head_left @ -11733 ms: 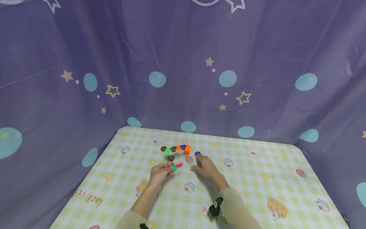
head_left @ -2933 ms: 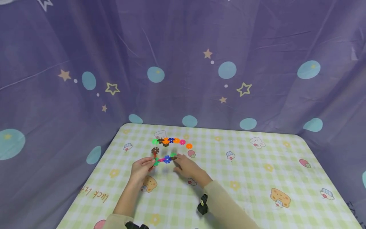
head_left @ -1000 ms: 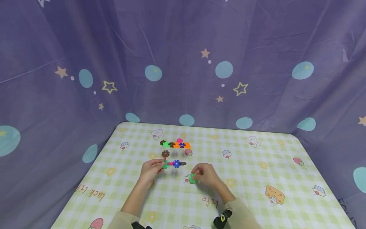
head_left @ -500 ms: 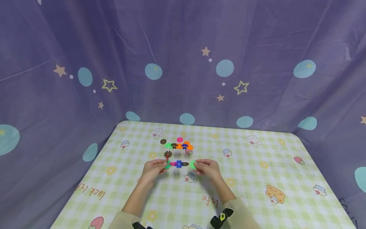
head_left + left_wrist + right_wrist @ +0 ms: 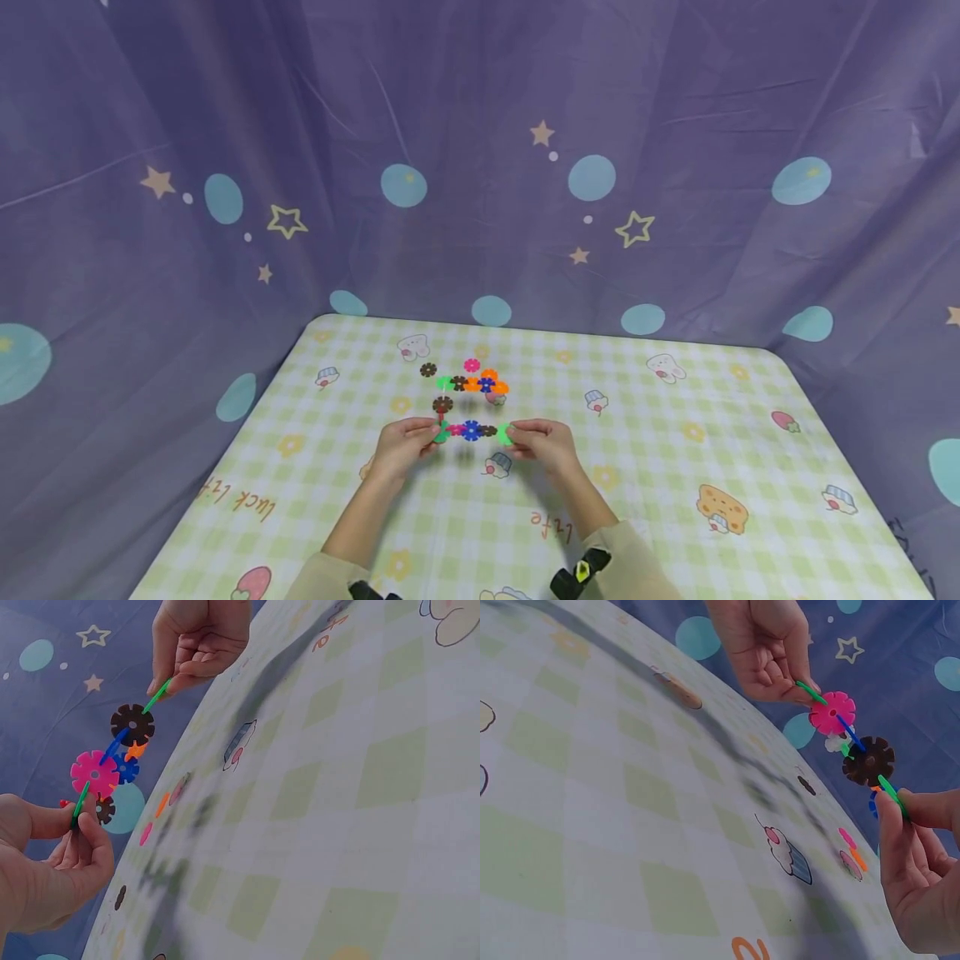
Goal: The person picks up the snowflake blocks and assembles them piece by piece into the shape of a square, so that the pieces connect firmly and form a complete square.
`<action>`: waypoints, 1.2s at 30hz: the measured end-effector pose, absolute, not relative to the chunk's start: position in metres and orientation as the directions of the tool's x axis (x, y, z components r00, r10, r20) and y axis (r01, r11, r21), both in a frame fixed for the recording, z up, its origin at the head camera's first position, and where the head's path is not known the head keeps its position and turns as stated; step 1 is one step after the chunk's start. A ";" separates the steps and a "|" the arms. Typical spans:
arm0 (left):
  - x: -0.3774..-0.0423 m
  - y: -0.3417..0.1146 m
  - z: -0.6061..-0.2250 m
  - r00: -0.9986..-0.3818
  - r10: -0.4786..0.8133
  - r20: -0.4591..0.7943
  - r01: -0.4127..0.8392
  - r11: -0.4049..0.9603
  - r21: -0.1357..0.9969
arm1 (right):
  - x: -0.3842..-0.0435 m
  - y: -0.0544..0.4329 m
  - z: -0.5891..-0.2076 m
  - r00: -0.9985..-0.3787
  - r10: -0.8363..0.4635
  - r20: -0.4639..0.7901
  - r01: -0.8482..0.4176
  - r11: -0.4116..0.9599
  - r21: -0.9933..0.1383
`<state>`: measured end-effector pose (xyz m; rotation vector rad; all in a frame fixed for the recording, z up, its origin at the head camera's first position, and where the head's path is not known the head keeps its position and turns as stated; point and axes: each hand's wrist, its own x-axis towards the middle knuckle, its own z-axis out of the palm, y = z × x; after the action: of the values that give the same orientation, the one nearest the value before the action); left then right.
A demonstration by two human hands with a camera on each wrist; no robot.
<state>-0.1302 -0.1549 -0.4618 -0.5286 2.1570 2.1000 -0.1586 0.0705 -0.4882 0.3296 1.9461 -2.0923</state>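
Note:
A chain of slotted-together snowflake discs hangs above the table, bent into a rough U. My left hand (image 5: 401, 450) pinches the green disc (image 5: 81, 804) at its near left corner. From there a pink disc (image 5: 95, 772), a blue disc (image 5: 471, 430) and a brown disc (image 5: 868, 761) run rightward. Between thumb and fingers my right hand (image 5: 547, 442) pinches a light green disc (image 5: 892, 796) edge-on, its rim meeting the brown disc; how deep the slots engage cannot be told. A larger brown disc (image 5: 442, 404) leads to the far row, which ends in an orange disc (image 5: 501, 388).
Loose discs lie on the table beyond the chain: a brown disc (image 5: 428, 369), a pink disc (image 5: 472, 365) and an orange disc (image 5: 489, 375). A checked, printed cloth (image 5: 645, 467) covers the table. Purple curtain (image 5: 480, 150) stands behind it.
Since 11.7 seconds ago, blue and brown discs have joined the near row. In the last second my right hand brought the light green disc up and left against the row's brown end disc.

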 end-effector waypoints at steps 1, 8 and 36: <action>-0.130 -0.155 -0.462 -0.937 -0.184 -0.298 -0.302 -0.004 0.953 | -0.159 0.071 -0.489 -0.939 -0.038 -0.342 0.344 -0.063 -0.937; -0.130 -0.153 -0.462 -0.937 -0.174 -0.303 -0.308 0.002 0.951 | -0.159 0.070 -0.490 -0.935 -0.035 -0.353 0.354 -0.047 -0.934; -0.141 -0.147 -0.462 -0.952 -0.185 -0.243 -0.260 0.071 0.963 | -0.148 0.079 -0.493 -0.892 -0.211 -0.400 0.424 -0.085 -0.902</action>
<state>-0.1406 -0.1475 -0.4624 -0.4694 2.2564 2.0509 -0.1484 0.0789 -0.4930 0.2303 1.7744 -2.0276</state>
